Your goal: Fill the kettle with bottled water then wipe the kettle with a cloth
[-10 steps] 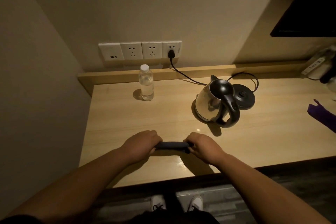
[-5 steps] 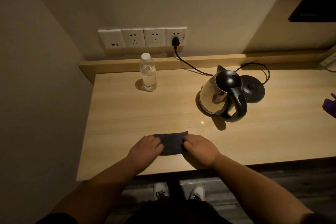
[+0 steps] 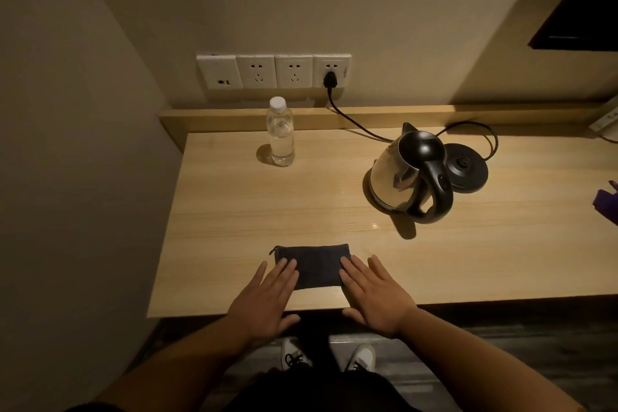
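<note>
A dark blue folded cloth [image 3: 316,266] lies flat near the front edge of the wooden desk [image 3: 234,211]. My left hand [image 3: 267,294] rests flat with its fingertips on the cloth's left end. My right hand [image 3: 371,291] lies flat with its fingertips on the right end. Both hands have their fingers spread and grip nothing. A steel kettle [image 3: 408,177] with a black lid and handle stands off its base, to the right and further back. A capped clear water bottle [image 3: 281,132] stands upright at the back left.
The black kettle base [image 3: 466,167] sits just right of the kettle, its cord running to a wall socket [image 3: 331,72]. A purple object [image 3: 607,201] lies at the right edge. A wall closes the desk on the left.
The cloth was rolled and gripped between both fists; it now lies folded flat on the desk, and both hands have opened and rest on its ends.
</note>
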Demonstrator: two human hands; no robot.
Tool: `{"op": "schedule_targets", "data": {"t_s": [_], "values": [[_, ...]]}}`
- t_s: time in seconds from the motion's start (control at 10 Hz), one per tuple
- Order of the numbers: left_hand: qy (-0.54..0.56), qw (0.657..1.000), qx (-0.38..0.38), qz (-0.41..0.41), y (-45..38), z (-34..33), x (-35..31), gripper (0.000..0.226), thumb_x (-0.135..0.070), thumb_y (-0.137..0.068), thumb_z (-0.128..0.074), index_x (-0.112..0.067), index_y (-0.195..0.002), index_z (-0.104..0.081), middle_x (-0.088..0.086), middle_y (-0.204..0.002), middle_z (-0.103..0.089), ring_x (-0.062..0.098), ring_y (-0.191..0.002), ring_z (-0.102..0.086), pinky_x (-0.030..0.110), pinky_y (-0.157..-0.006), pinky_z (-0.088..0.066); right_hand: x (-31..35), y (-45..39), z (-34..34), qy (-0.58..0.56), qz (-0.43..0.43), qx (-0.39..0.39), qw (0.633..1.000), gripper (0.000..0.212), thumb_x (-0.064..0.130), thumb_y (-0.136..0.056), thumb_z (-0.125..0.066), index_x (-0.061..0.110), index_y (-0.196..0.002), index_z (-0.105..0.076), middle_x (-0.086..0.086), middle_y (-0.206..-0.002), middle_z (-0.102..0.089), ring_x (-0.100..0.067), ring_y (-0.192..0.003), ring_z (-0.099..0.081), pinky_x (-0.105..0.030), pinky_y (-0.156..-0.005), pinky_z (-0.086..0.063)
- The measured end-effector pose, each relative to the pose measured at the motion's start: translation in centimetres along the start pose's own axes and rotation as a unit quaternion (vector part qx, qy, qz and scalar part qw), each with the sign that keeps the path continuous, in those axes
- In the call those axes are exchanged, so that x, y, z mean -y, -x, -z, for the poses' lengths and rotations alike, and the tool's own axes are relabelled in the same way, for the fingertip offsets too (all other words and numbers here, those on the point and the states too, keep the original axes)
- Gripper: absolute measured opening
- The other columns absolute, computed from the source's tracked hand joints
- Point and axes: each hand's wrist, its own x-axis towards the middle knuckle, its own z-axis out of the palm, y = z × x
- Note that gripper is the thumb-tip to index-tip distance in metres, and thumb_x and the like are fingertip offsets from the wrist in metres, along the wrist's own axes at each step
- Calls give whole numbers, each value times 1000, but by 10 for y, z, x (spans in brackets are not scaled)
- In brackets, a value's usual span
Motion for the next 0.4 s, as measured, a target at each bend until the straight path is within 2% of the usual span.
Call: {"op": "schedule_targets", "data": {"t_s": [0.1, 0.2, 0.3, 0.4], "values": [[-4, 1000, -12, -2, 1, 17, 5, 75, -57, -97, -32, -8, -154, -31, 12, -162, -13, 26, -151, -16, 53, -123, -11, -2, -4, 20, -39, 3, 5, 999, 65, 60, -95, -26, 17, -143, -39, -7, -154, -32, -28, -143, -27, -50, -116, -11], [20, 999, -39, 29, -3, 39, 10, 56, -45, -89, -44, -17, -134, -61, 7, -141, -59, 26, -126, -58, 44, -104, -48, -2, -12, 49, -128, -30, -11, 991, 44, 50, -97, -31, 23, -125, -53, -5, -128, -58, -23, -113, -54, -37, -99, -40], [164, 984, 28, 59, -8, 77, 10, 34, -36, -97, -45, -17, -116, -66, 4, -112, -66, 23, -97, -62, 37, -85, -52, 0, -28, 81, -188, -70, 45, 979, 31, 48, -97, -36, 25, -95, -57, -1, -91, -63, -17, -79, -57, -31, -70, -43], [237, 941, 237, 40, -27, 111, 15, 40, -35, -104, -39, -7, -108, -67, 7, -96, -64, 22, -88, -57, 35, -81, -43, -3, -47, 109, -259, -89, 219, 936, 21, 39, -95, -49, 22, -85, -56, -1, -83, -59, -16, -74, -57, -28, -69, -43]]}}
